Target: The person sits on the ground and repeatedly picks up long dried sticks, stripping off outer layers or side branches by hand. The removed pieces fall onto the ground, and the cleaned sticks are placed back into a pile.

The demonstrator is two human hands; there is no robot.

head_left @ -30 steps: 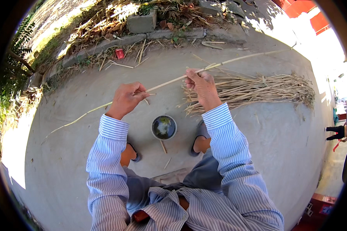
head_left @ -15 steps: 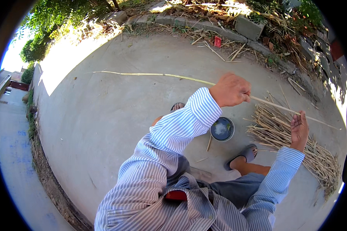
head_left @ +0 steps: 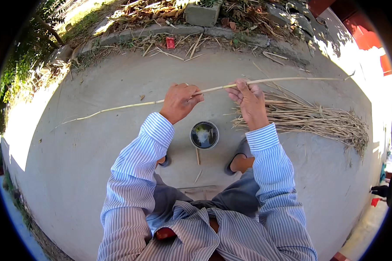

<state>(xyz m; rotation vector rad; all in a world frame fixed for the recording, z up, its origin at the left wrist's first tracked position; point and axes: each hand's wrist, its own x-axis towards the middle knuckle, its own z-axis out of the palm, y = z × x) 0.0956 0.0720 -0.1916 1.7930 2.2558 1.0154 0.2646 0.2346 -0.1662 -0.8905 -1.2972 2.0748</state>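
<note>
One long, thin, jointed reed stalk point(head_left: 216, 88) stretches across in front of me, pale at the right and greener toward its fine left tip. My left hand point(head_left: 178, 102), back of the hand up, is closed around it left of the middle. With palm turned up, my right hand point(head_left: 249, 102) pinches the same stalk between thumb and fingers. Below the hands stands a round bowl point(head_left: 204, 135) of dark water with a bright reflection on it. A bundle of dry stalks point(head_left: 309, 117) lies on the ground beside and beyond my right hand.
My sandalled feet point(head_left: 241, 158) flank the bowl on the concrete ground point(head_left: 96, 152). A short stick point(head_left: 198, 156) lies just below the bowl. Along the far side runs a stone kerb point(head_left: 148, 34) with a concrete block point(head_left: 202, 14), a red packet point(head_left: 170, 42) and scattered stalks.
My view has turned to the right. My right hand has come closer to my left along the stalk, and more of the stalk now extends past it on the right.
</note>
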